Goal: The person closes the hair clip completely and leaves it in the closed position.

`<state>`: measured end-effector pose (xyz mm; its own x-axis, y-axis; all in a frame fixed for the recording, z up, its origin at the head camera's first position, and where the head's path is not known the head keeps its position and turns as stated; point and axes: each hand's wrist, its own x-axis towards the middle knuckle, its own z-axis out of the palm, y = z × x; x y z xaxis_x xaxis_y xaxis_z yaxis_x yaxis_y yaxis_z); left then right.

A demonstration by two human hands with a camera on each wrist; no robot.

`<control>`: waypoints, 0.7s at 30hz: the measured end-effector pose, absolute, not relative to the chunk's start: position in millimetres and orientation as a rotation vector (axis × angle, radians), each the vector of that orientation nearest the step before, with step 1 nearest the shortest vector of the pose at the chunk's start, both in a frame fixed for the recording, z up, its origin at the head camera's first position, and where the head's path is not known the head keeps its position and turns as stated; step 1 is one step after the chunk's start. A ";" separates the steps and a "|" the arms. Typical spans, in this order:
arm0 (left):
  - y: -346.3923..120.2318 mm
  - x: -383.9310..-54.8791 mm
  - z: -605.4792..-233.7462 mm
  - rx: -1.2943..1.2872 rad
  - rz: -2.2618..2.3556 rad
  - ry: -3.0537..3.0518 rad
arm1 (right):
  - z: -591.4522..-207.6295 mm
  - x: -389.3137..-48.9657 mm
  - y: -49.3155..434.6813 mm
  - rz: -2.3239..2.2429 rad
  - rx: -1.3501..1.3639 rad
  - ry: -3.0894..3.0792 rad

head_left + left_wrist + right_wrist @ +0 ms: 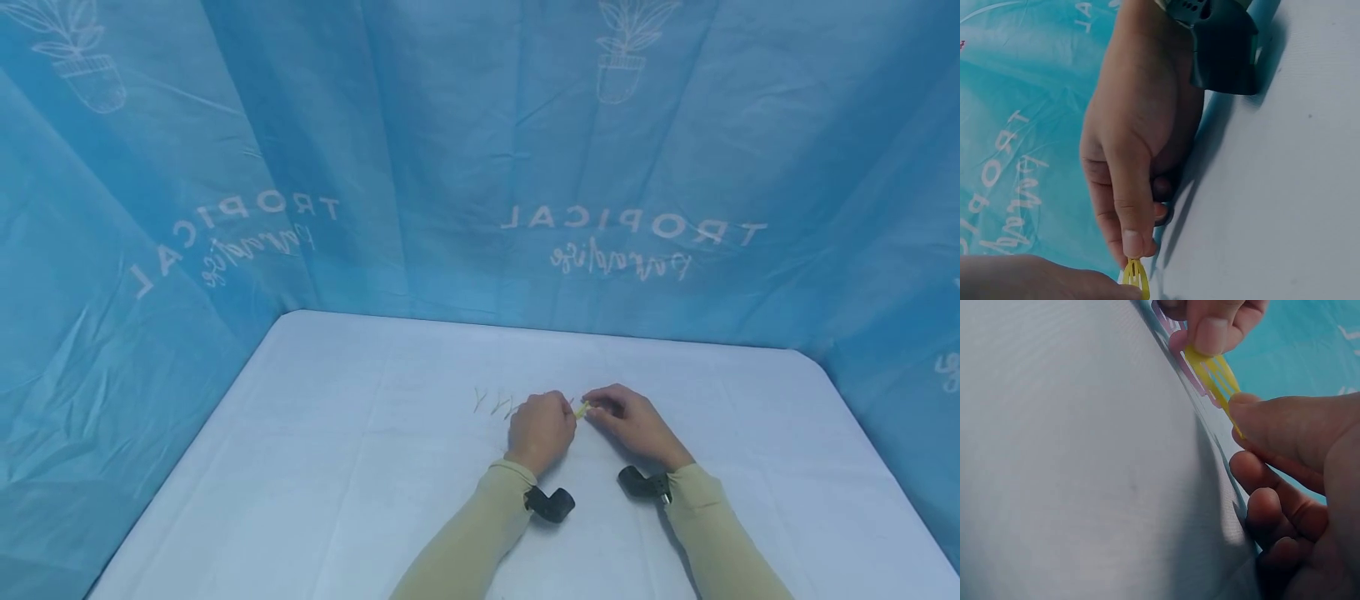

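Both hands meet over the white table at a yellow snap hair clip (1222,374). My left hand (542,432) pinches its wide end between thumb and index finger. At the narrow end, the thumb and index finger of my right hand (637,423) grip the clip, with the other fingers loosely curled below. The slots between the clip's prongs show in the left wrist view, where the right thumb covers part of it. Behind it in the right wrist view lie pink hair clips (1194,374), partly hidden by the left hand.
Several thin Y-shaped pieces (481,399) lie in a row left of the left hand. The white-covered table (360,500) ends at blue printed curtains (450,167) at the back and sides. Each wrist carries a black camera (551,505).
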<state>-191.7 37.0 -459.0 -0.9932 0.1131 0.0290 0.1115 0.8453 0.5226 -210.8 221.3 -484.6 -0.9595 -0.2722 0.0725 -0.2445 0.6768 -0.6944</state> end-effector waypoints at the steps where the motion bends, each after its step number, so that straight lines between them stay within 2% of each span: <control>1: 36.1 -191.8 -458.4 0.186 0.867 3.015 | -484.8 -210.8 221.4 -1.168 -0.434 2.846; 21: 25.3 -200.3 -455.5 0.250 1.078 2.952 | -483.5 -213.7 224.5 -1.346 -0.367 2.746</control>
